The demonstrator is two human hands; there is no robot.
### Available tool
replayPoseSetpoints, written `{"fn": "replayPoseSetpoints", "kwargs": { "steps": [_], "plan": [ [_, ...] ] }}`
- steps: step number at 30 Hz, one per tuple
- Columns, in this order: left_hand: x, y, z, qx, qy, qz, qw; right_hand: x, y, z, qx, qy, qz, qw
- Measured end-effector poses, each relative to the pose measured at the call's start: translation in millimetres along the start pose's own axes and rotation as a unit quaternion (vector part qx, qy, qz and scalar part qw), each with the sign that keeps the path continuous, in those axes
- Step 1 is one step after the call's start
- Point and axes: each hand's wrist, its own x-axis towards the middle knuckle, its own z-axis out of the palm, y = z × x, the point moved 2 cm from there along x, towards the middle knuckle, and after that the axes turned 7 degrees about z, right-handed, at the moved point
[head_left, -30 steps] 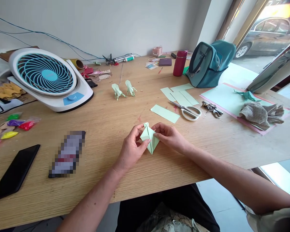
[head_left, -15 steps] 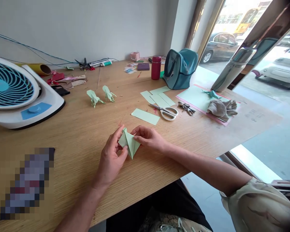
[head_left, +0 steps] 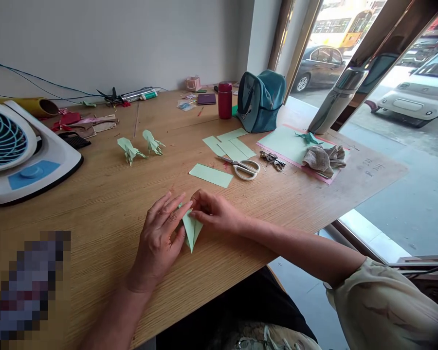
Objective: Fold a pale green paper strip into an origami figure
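A folded piece of pale green paper, its narrow point toward me, is between my hands near the table's front edge. My left hand grips its left side, the thumb low and the fingers reaching across the top, covering part of it. On the upper right edge, my right hand pinches the paper between thumb and curled fingers. Beyond the hands lies a flat green paper strip. White-handled scissors rest beside more green paper pieces. Two folded green paper figures stand at the left.
A fan takes up the left side. Farther back are a red bottle and a teal bag. Keys, a grey cloth and a steel flask are at the right. A pixelated patch hides the lower left.
The folded paper has come down closer to the tabletop. My left hand has turned palm-down over it, its fingers now covering the upper part. The view has shifted slightly right.
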Motion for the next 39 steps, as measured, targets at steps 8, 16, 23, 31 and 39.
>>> {"fn": "replayPoseSetpoints", "kwargs": {
  "steps": [8,16,23,31,39],
  "plan": [
    [-3.9,-0.3,0.4,0.004,0.003,0.005,1.000,-0.4,-0.3,1.4,0.010,-0.018,-0.004,1.000],
    [-4.2,-2.4,0.0,0.028,0.017,0.004,0.999,-2.7,-7.8,-0.9,0.030,-0.037,-0.001,0.999],
    [-3.3,0.4,-5.8,0.020,0.044,-0.101,0.994,-8.5,-12.2,-0.4,0.075,-0.086,0.025,0.993],
    [-4.7,0.4,-5.4,-0.034,0.057,-0.163,0.984,-5.5,-4.3,3.4,0.087,-0.096,0.002,0.992],
    [-2.6,0.2,-7.5,-0.087,0.065,-0.196,0.975,-3.3,1.8,5.0,-0.023,-0.026,0.015,0.999]
  ]
}}
